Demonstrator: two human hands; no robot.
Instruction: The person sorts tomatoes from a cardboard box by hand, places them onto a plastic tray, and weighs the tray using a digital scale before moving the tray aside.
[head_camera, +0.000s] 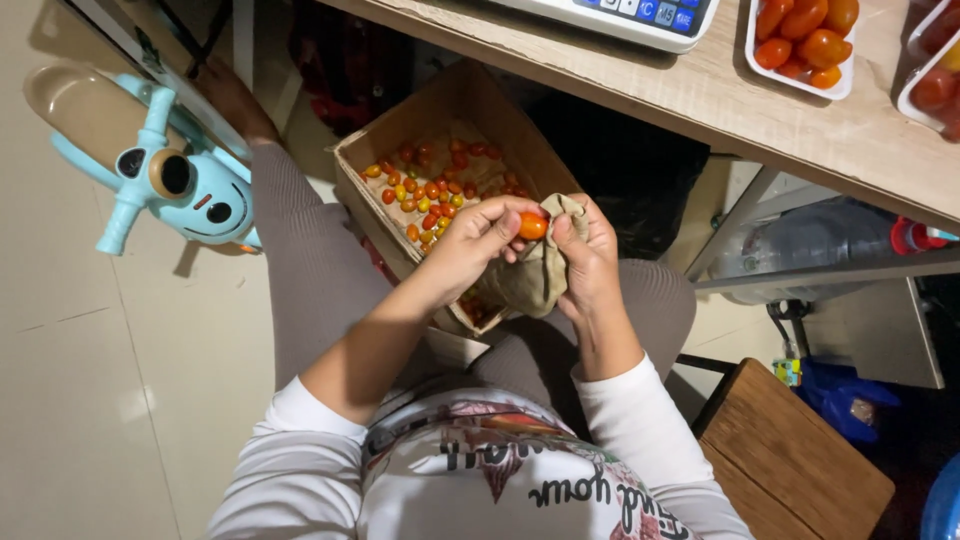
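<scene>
At frame centre, an orange tomato (533, 226) is being pinched by the left hand (478, 240) and rubbed against a beige cloth (535, 275) being gripped by the right hand (588, 255). Many tomatoes are still lying in the cardboard box (440, 110) behind; filled white trays (800, 75) are waiting on the table (740, 110), upper right.

A small orange cherry tomato (533, 226), glossy and oval, sits pinched between the fingertips of both hands, above the knees. A crumpled beige cloth (540, 272) touches it on the right side and hangs down beneath it.
</scene>
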